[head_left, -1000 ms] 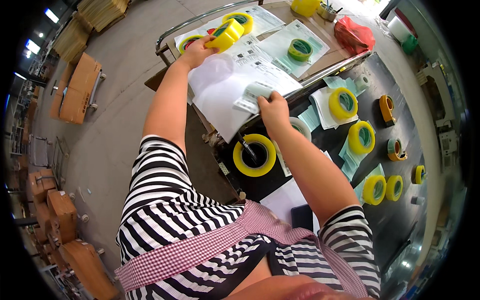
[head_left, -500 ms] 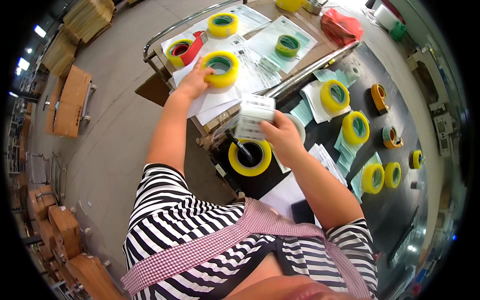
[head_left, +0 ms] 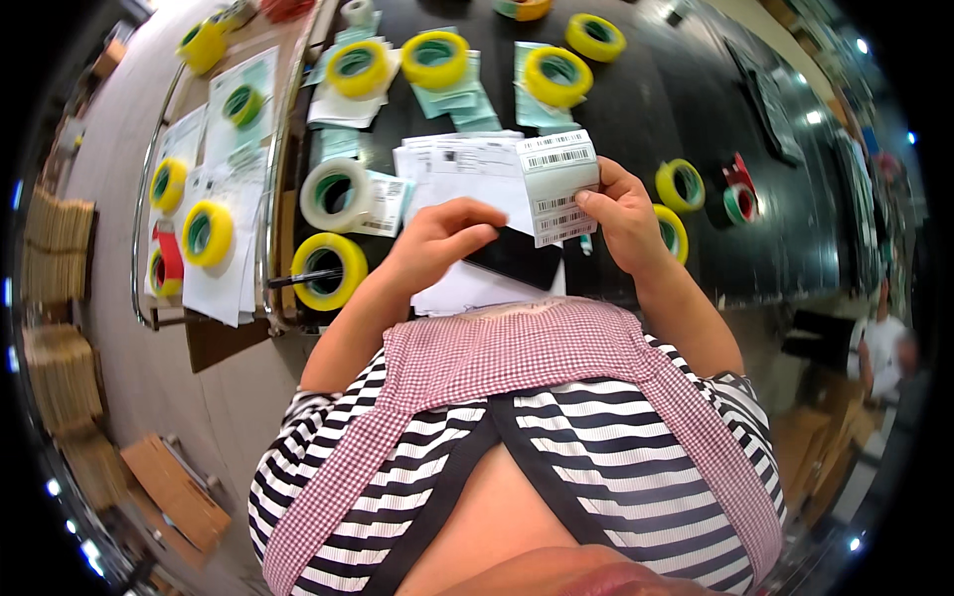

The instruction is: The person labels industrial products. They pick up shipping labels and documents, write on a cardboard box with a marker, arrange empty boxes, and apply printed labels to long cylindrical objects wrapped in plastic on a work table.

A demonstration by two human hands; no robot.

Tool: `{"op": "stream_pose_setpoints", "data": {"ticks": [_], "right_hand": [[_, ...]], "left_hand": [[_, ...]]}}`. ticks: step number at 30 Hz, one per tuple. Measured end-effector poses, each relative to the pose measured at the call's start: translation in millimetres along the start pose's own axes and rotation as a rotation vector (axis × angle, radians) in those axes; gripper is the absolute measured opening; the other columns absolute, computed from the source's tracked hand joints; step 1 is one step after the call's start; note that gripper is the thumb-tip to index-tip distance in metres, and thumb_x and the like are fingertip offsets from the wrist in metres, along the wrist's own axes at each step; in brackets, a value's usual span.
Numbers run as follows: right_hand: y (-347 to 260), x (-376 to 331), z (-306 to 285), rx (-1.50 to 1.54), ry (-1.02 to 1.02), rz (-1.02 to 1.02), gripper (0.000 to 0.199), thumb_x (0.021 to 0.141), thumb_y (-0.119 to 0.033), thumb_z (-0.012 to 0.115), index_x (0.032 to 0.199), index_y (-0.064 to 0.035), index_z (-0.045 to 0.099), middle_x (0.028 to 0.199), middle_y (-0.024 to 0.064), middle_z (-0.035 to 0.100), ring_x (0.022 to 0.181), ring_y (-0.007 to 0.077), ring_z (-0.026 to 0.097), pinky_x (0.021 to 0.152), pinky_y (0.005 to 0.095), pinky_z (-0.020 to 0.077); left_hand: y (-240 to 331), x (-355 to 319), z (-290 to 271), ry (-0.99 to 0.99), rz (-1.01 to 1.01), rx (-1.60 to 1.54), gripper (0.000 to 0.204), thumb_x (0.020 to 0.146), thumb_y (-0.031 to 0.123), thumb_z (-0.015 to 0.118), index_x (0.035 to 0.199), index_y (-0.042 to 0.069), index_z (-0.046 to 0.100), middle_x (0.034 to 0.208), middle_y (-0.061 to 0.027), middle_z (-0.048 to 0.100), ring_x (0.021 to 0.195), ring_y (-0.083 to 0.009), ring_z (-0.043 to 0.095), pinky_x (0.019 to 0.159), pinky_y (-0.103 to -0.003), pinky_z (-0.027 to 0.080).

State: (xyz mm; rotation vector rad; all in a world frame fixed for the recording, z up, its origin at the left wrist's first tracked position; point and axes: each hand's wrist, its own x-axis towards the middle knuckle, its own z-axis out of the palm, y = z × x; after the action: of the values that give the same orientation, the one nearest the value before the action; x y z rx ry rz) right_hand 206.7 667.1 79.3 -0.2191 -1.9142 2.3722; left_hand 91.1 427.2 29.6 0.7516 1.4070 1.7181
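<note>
My right hand (head_left: 624, 214) pinches a strip of white barcode labels (head_left: 556, 174) between thumb and fingers, held up over the black table. To its left, my left hand (head_left: 442, 243) is open, its fingers reaching right above some white printed sheets (head_left: 452, 179). Just beyond its fingertips lies a flat black device (head_left: 527, 263), partly covered by the labels and the hand. Left of that hand, a yellow tape roll (head_left: 300, 263) has a black marker (head_left: 303, 278) resting across its hole. A whitish tape roll (head_left: 316, 189) sits behind it, beside a small label sheet (head_left: 388, 204).
Yellow tape rolls (head_left: 434, 60) stand on pale green slips along the table's far side. A red tape dispenser (head_left: 738, 189) lies at right. The cart (head_left: 268, 228) on the left bears papers and more rolls. Cardboard stacks (head_left: 60, 248) line the far left; a person (head_left: 884, 348) shows at right.
My left hand has left the yellow tape roll on the cart and come over the table's papers. The view has turned right, and the right hand still holds the labels.
</note>
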Motion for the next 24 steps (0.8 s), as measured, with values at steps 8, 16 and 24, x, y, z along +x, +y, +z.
{"op": "stream_pose_setpoints", "data": {"ticks": [8, 16, 24], "right_hand": [[-21, -128, -59, -0.119, 0.285, -0.096, 0.023, 0.089, -0.002, 0.054, 0.111, 0.0021, 0.061, 0.104, 0.0074, 0.066, 0.092, 0.0119, 0.063, 0.084, 0.0277, 0.0517], [-26, -271, -164, -0.087, 0.621, -0.193, 0.022, 0.091, -0.001, 0.053, 0.112, 0.0029, 0.061, 0.104, 0.0072, 0.066, 0.092, 0.0108, 0.062, 0.084, 0.026, 0.0513], [-20, -389, -271, -0.132, 0.762, -0.174, 0.031, 0.091, -0.005, 0.057, 0.121, 0.0014, 0.059, 0.111, 0.0079, 0.065, 0.097, 0.0128, 0.06, 0.088, 0.0279, 0.0477]], "left_hand": [[11, 80, 161, -0.199, -0.034, -0.182, 0.034, 0.089, 0.01, 0.072, 0.117, -0.005, 0.061, 0.108, -0.0101, 0.068, 0.097, -0.0145, 0.064, 0.088, -0.03, 0.052], [-17, 123, 352, -0.386, -0.077, -0.097, 0.026, 0.088, 0.006, 0.069, 0.112, -0.004, 0.063, 0.106, -0.009, 0.069, 0.093, -0.0139, 0.066, 0.084, -0.029, 0.054], [-58, 144, 498, -0.378, 0.026, 0.292, 0.025, 0.081, 0.013, 0.072, 0.102, -0.002, 0.068, 0.092, -0.0082, 0.07, 0.083, -0.0142, 0.065, 0.075, -0.031, 0.054]]}}
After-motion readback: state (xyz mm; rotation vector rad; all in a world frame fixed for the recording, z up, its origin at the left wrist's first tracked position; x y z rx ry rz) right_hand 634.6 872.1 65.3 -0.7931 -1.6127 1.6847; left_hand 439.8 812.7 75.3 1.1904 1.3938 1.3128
